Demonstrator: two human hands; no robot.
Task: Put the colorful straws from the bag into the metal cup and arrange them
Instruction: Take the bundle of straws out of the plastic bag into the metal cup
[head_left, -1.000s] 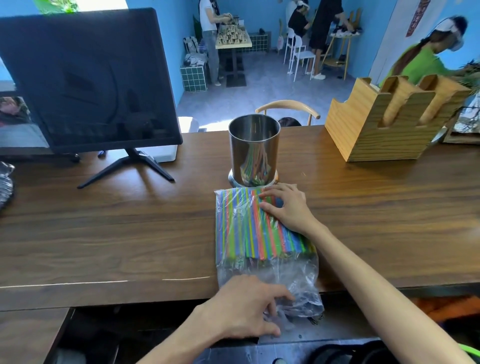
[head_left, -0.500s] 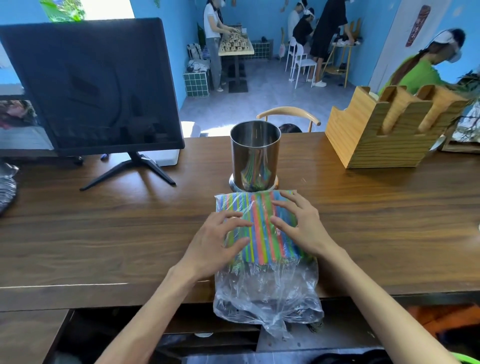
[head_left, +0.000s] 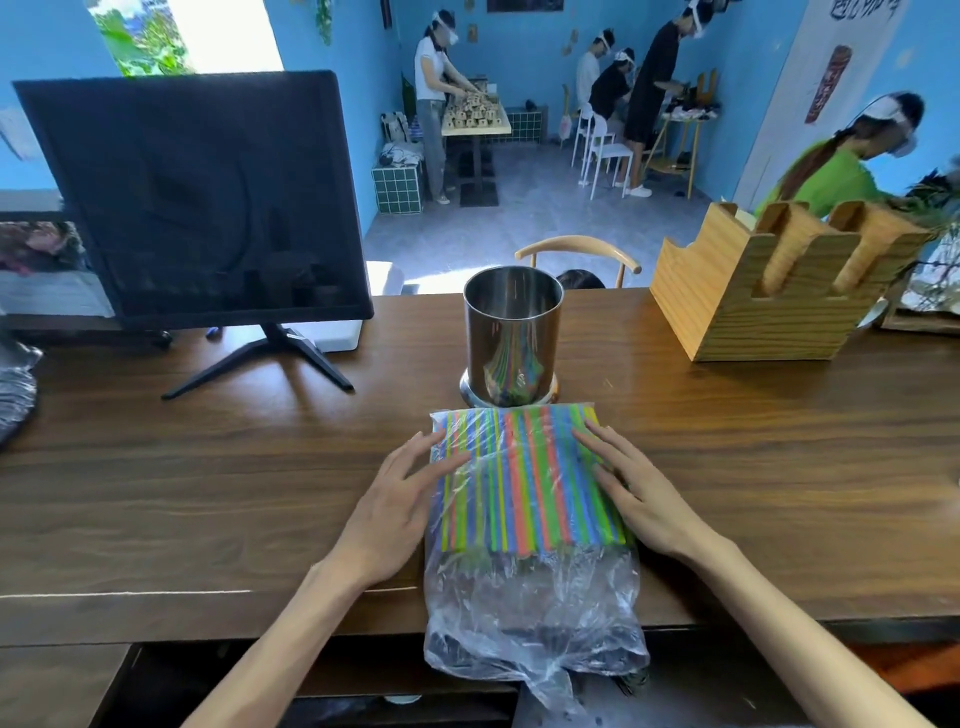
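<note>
1. The tabletop (head_left: 727, 467) is a long slab of dark, glossy wood grain with a straight near edge.
2. A flat black monitor (head_left: 197, 197) on a splayed black stand fills the far left, its screen dark and matte.
3. A light wooden holder (head_left: 769, 306) with deep rounded slots and striped grain sits at the far right, well apart from the hands.
4. The clear plastic bag (head_left: 530, 608) lies flat in the middle, crinkled and shiny; its slack open end hangs over the near edge.
5. The colorful straws (head_left: 524, 478) lie inside the bag as a flat layer of thin straight tubes in blue, green, orange and yellow, pointing away from the person.
6. The metal cup (head_left: 511, 332), a polished steel cylinder on a round base, stands upright just beyond the far end of the bag and mirrors the straws.
7. The left hand (head_left: 395, 504) rests on the bag's left side, fingers straight and spread.
8. The right hand (head_left: 639, 493) rests on the right side likewise, fingers extended; neither grip is closed on anything.
</note>
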